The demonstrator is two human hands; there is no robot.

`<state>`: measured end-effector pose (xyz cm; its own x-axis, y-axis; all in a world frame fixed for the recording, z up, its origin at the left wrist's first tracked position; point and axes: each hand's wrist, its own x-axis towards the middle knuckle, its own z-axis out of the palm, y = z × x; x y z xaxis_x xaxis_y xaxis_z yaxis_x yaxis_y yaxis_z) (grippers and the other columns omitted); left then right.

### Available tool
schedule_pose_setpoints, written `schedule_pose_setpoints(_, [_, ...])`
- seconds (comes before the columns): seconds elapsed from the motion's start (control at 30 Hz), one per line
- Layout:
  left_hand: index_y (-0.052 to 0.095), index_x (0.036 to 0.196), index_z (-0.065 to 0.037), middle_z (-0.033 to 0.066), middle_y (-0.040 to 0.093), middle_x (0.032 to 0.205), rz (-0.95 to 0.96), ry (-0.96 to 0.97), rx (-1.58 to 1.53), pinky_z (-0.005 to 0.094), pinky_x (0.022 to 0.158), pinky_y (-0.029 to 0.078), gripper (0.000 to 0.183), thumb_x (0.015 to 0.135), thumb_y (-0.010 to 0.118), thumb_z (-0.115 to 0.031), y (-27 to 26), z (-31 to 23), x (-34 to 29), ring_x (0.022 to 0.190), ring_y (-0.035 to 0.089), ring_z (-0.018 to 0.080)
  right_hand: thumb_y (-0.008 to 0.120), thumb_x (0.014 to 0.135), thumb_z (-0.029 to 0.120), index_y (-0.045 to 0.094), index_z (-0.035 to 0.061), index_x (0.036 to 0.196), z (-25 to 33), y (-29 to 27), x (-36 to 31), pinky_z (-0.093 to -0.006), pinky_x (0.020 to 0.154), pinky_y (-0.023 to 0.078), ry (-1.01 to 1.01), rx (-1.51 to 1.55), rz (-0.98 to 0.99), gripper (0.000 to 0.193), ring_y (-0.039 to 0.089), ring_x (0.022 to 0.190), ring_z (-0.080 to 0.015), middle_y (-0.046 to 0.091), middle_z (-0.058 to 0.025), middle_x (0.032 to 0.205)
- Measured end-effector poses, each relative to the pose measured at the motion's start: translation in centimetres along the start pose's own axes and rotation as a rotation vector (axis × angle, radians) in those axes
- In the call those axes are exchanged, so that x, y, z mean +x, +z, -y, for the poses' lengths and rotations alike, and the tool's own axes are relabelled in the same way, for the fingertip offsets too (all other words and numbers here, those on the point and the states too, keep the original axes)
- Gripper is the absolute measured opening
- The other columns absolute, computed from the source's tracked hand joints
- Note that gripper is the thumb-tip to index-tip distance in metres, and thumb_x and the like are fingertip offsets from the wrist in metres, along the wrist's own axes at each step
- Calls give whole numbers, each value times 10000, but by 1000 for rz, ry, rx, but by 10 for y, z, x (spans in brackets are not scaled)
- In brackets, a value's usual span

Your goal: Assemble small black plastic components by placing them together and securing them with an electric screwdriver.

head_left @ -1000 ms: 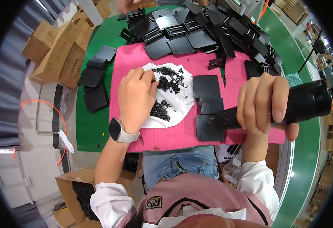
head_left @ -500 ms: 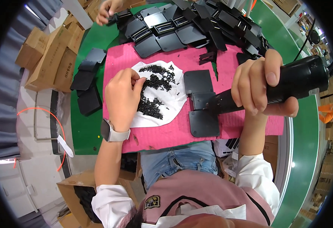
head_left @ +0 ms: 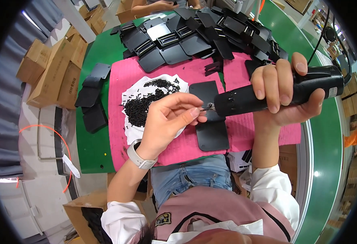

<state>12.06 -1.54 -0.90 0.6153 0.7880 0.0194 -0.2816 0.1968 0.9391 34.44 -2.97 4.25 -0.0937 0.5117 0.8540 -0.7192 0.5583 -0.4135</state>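
Note:
My right hand is wrapped round a black electric screwdriver, its tip aimed left. At that tip, my left hand pinches with thumb and fingers; a small black screw seems to sit between them, mostly hidden. Below the tip lies a black plastic bracket with flat plates, partly covered by the hand and tool. Left of it a heap of small black screws rests on a white cloth. Pink foam sheet lies under the cloth and bracket.
Many black plate brackets are piled at the back of the green table. More black plates lie at its left. Across the table are another person's hands. Cardboard boxes stand at the left; a cable trails from the screwdriver.
My left hand has moved right from the screw heap to the screwdriver's tip. The screwdriver has lifted off the bracket. The other person's hand has drawn away from the pile.

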Motion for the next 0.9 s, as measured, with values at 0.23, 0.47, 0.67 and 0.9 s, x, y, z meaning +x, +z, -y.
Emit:
schedule_pose_setpoints(0.23, [611, 979, 43, 137, 668, 883, 2, -7, 27, 284, 700, 552, 146, 843, 622, -9, -3, 8, 2, 794, 683, 216, 519, 880, 504, 470, 87, 1149, -6, 2, -3, -323, 588, 424, 59, 27, -17, 498, 476, 477, -139, 486, -16, 643])
schedule_pose_setpoints(0.47, [576, 1077, 58, 140, 652, 955, 7, -35, -107, 298, 795, 549, 292, 809, 680, 4, -2, 10, 0, 861, 672, 224, 551, 863, 461, 480, 84, 1098, -12, 14, -5, -286, 554, 421, 68, -18, -250, 450, 460, 452, -101, 475, 20, 624])
schedule_pose_setpoints(0.67, [556, 1125, 13, 97, 635, 1004, -111, 269, 786, 309, 720, 515, 539, 676, 806, -149, 2, 14, 0, 887, 616, 164, 508, 864, 386, 466, 25, 1074, 8, -4, 1, -277, 470, 391, 285, -193, -149, 419, 419, 404, -110, 463, -16, 585])
schedule_pose_setpoints(0.9, [597, 1025, -18, 120, 532, 962, -131, 416, 1102, 362, 733, 472, 428, 678, 780, -190, 5, 29, 1, 854, 565, 289, 562, 815, 347, 440, 11, 1020, 1, 6, 1, -244, 401, 333, 446, -447, -247, 412, 383, 367, -101, 436, -19, 543])
